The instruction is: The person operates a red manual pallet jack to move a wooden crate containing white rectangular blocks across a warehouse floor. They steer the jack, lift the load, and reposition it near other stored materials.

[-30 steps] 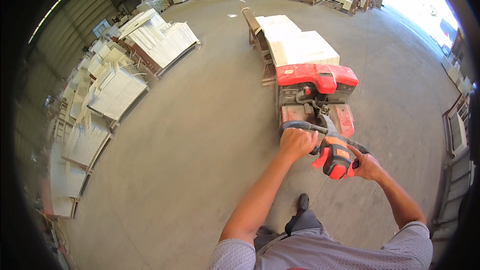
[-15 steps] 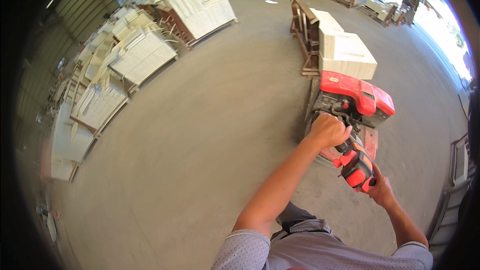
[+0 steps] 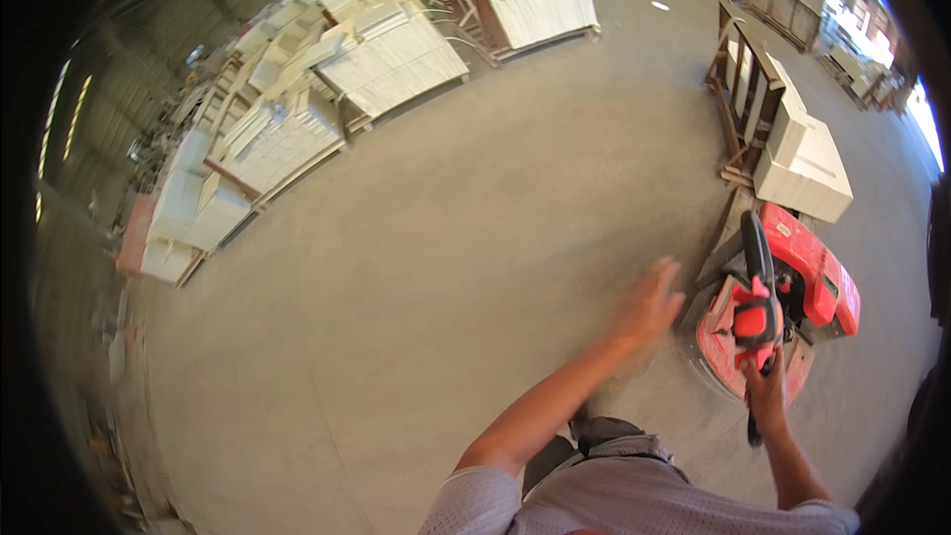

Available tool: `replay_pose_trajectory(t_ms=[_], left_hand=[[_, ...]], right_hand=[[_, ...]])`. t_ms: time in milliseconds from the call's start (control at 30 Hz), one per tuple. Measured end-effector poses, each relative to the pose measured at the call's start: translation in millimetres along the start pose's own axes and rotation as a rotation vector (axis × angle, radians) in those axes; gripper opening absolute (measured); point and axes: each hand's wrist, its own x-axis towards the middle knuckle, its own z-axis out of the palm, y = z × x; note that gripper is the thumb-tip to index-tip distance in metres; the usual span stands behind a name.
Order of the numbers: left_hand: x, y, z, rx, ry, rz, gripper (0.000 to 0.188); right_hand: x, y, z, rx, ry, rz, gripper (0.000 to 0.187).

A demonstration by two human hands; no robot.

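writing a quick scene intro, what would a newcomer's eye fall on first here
Likely the bright red machine cover on the right, with the bare right hand gripping the red-and-black looped handle beside it. The blurred bare left hand is off the handle, over the grey concrete floor. Stacked pale, stone-like rectangular slabs line the upper left.

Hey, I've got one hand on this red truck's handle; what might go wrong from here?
With only your right hand on the handle and your left hand free, steering may be less steady.

The pale blocks beside the wooden frame could shift or tip if the red truck turns sharply.
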Motion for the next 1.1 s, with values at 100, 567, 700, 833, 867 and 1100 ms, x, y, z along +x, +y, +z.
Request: replay_pose_trajectory(t_ms=[100,567,700,833,867,1100], left_hand=[[-99.3,-114.6,-68.5,0.176,-0.249,-0.307,0.039],[-376.7,-359.5,-376.2,-0.214,-0.508,-1.810,0.024],[-291.4,-413.9,-364.4,-0.211,-0.409,-1.801,0.023],[-196.3,-422.4,-318.3,-0.179,-0.377,-1.424,0.026],[-176.2,-418.0,-305.4,-0.203,-0.360,-1.389,0.024],[-134.3,-357.3,-223.2,-0.256,-0.381,-1.324,0.022]], right_hand=[[56.9,-50.4,-7.5,-0.027,0.132,0.014,0.061],[187.1,-176.9,5.4,-0.147,0.281,0.151,0.048],[192.8,-172.1,-6.1,-0.214,0.305,0.123,0.052],[201.0,-165.5,-20.3,-0.249,0.366,0.011,0.046],[202.4,-164.5,-22.8,-0.226,0.361,-0.006,0.044],[190.2,-173.6,-30.4,-0.318,0.415,0.057,0.048]])
